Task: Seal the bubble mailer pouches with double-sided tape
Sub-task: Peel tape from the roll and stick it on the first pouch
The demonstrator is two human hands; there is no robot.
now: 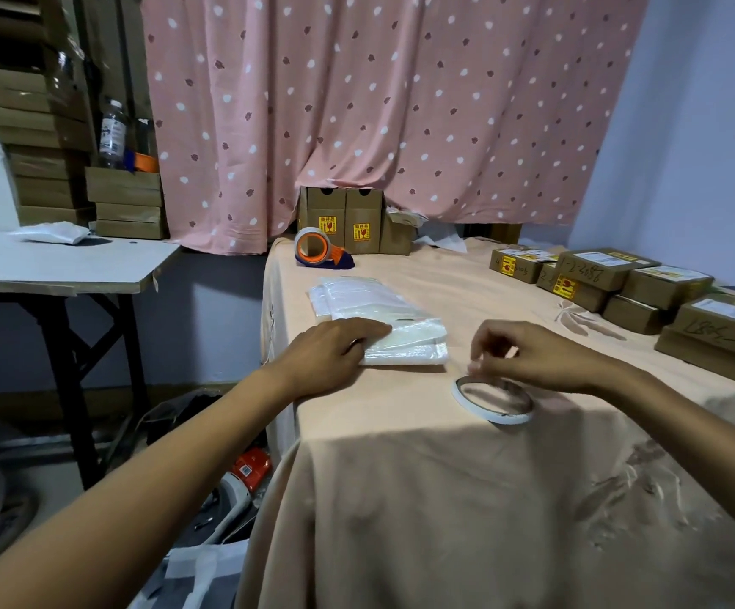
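Note:
A white bubble mailer pouch (409, 349) lies on the peach cloth-covered table (400, 454), in front of a stack of clear pouches (356, 296). My left hand (334, 349) lies flat on the mailer's left end, fingers straight. A thin white roll of double-sided tape (493, 400) lies flat to the mailer's right. My right hand (528, 353) hovers just above the roll with curled fingers, fingertips pinched together near its far rim. Whether they hold a tape end is too blurred to tell.
An orange tape dispenser (319, 250) and upright brown cartons (343, 219) stand at the table's back edge. Several labelled brown boxes (647, 287) fill the right side. A white side table (58, 261) stands left, with stacked boxes behind. Clutter lies on the floor by the table's left edge.

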